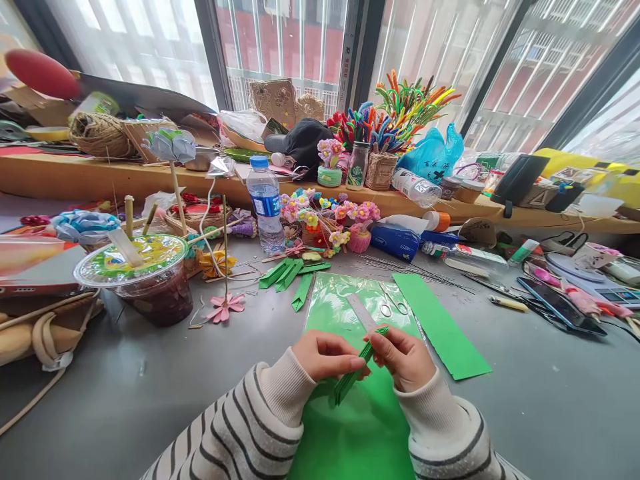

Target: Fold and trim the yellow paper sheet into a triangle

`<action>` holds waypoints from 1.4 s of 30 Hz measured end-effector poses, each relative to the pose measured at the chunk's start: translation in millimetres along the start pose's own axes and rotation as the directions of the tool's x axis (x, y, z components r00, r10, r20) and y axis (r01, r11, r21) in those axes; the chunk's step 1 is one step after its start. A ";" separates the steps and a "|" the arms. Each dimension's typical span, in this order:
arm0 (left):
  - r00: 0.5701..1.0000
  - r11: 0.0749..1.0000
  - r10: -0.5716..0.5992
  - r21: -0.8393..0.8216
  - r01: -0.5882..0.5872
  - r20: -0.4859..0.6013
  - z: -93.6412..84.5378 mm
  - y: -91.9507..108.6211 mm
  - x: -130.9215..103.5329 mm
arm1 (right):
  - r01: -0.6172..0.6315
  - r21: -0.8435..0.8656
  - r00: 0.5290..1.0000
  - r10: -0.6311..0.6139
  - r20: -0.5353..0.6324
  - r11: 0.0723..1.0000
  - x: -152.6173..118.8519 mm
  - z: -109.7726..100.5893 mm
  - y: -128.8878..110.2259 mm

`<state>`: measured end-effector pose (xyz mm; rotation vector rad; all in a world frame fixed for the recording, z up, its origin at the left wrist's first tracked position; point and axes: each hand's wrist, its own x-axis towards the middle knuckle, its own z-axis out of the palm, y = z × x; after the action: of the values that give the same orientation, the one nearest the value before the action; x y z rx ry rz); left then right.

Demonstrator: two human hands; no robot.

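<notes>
A narrow, pleated bundle of folded green paper (346,385) slants between my two hands. My left hand (327,357) pinches its middle between thumb and fingers. At its upper end my right hand (406,357) grips the paper with thumb and forefinger. Beneath the hands lies a clear sleeve with green sheets (350,440). On that sleeve, just beyond my hands, rest a ruler (361,312) and scissors (394,302). A flat green paper strip (445,327) lies to the right. Several folded green pieces (287,272) sit at the sleeve's upper left.
A lidded cup of dark drink (163,297) stands at the left, near a pink paper flower (226,308) on a stick. A water bottle (266,207) stands behind. At the right lie a phone (561,305) and a cutter (509,304). Craft supplies crowd the wooden ledge (210,187).
</notes>
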<state>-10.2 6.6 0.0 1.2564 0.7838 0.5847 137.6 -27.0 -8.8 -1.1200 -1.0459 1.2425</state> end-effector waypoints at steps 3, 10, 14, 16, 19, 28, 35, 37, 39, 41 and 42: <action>0.984 0.982 -0.122 -0.125 0.138 0.132 -0.3 0.8 -2.2 | 0.014 0.107 0.999 -0.018 0.036 0.994 -0.6 1.5 1.9; 0.942 0.940 -0.223 -0.200 0.276 0.251 -6.5 2.3 -1.6 | -0.018 0.064 0.993 0.010 0.117 0.998 -0.6 1.1 -4.5; 0.957 0.962 -0.195 -0.149 0.230 0.213 -7.2 1.0 -0.4 | -0.002 0.042 0.992 -0.003 0.126 0.999 -0.8 0.9 -7.0; 0.963 0.972 -0.180 -0.113 0.205 0.199 -5.7 -0.3 -0.4 | 0.014 0.046 0.992 -0.019 0.128 0.999 -1.2 1.5 -7.0; 0.987 0.989 -0.107 -0.093 0.119 0.119 -1.5 -3.8 0.0 | 0.032 0.084 0.996 -0.040 0.084 0.996 -0.1 1.5 -4.9; 0.928 0.961 0.272 0.019 -0.276 -0.255 -4.8 -5.5 6.4 | -0.071 0.228 0.970 0.121 -0.212 0.971 4.7 -3.8 -0.5; 0.810 0.861 0.506 0.229 -0.454 -0.297 -7.1 -6.2 3.6 | 0.033 0.091 0.964 -0.007 -0.266 0.995 -0.6 1.6 -9.5; 0.780 0.831 0.553 0.264 -0.490 -0.293 -7.0 -5.8 2.6 | 0.035 0.103 0.966 -0.007 -0.258 0.994 -0.9 1.2 -10.6; 0.759 0.812 0.581 0.273 -0.516 -0.293 -7.5 -5.5 2.7 | 0.037 0.114 0.970 -0.008 -0.244 0.993 -0.9 0.5 -10.8; 0.750 0.807 0.590 0.259 -0.531 -0.300 -8.4 -5.7 4.0 | 0.047 0.123 0.973 -0.018 -0.229 0.991 -0.4 0.2 -10.1; 0.749 0.810 0.587 0.245 -0.534 -0.307 -8.9 -6.0 4.9 | 0.055 0.125 0.975 -0.026 -0.221 0.991 -0.1 0.2 -9.3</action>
<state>-14.4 14.4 -7.8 1.5503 0.7565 1.3139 138.9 -27.1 0.4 -1.1013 -0.8060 1.1107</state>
